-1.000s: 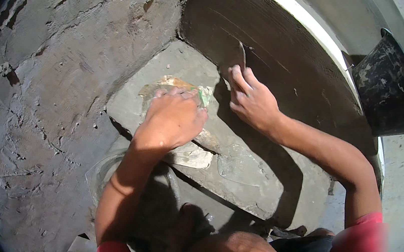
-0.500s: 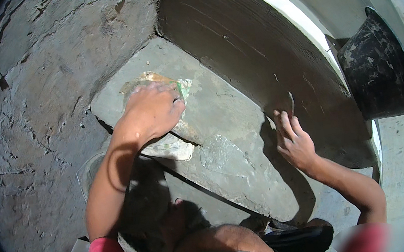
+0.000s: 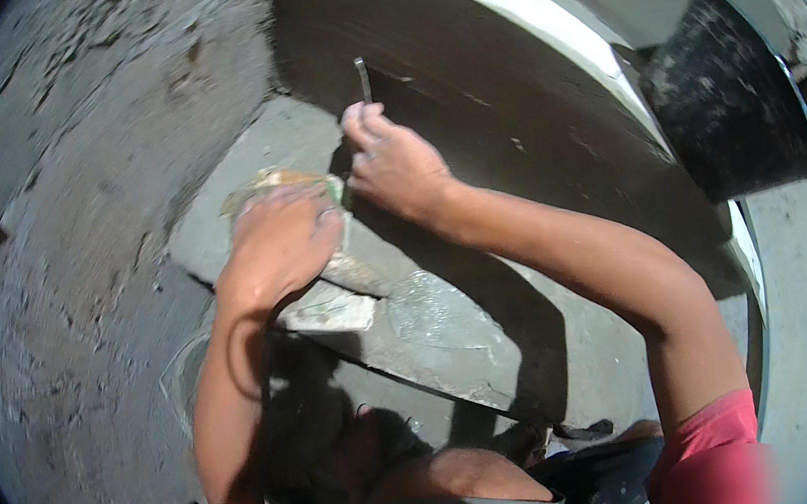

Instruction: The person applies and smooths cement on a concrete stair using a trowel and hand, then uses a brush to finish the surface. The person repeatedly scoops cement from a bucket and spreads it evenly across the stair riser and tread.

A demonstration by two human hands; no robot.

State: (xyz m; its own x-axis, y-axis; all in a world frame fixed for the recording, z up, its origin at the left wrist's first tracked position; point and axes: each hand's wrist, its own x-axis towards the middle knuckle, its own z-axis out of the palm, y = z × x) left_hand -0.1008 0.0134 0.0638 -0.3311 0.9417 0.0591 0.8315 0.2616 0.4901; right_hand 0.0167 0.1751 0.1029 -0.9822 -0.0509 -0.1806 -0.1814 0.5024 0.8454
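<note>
My left hand [image 3: 285,231] rests, fingers apart and slightly curved, on a crumpled, stained pale wrapper with green patches [image 3: 269,178] atop the grey cement ledge [image 3: 288,130]. Beneath it are pale scraps [image 3: 327,312] and a wet translucent patch [image 3: 431,314]. My right hand [image 3: 393,163] is closed on a thin metal tool [image 3: 362,78], whose blade points up against the dark, freshly coated curved wall [image 3: 527,106]. Where the blade meets the wall is hard to make out.
A rough grey plastered wall [image 3: 80,241] rises on the left. The curved wall has a white top edge [image 3: 568,30]. A black, splattered bucket [image 3: 723,102] sits at the upper right. My legs [image 3: 462,482] are at the bottom, below the ledge.
My right hand with the tool moved down the wall, then back up-left toward the inner corner. The view shifted. My left hand stayed on the wrapper.
</note>
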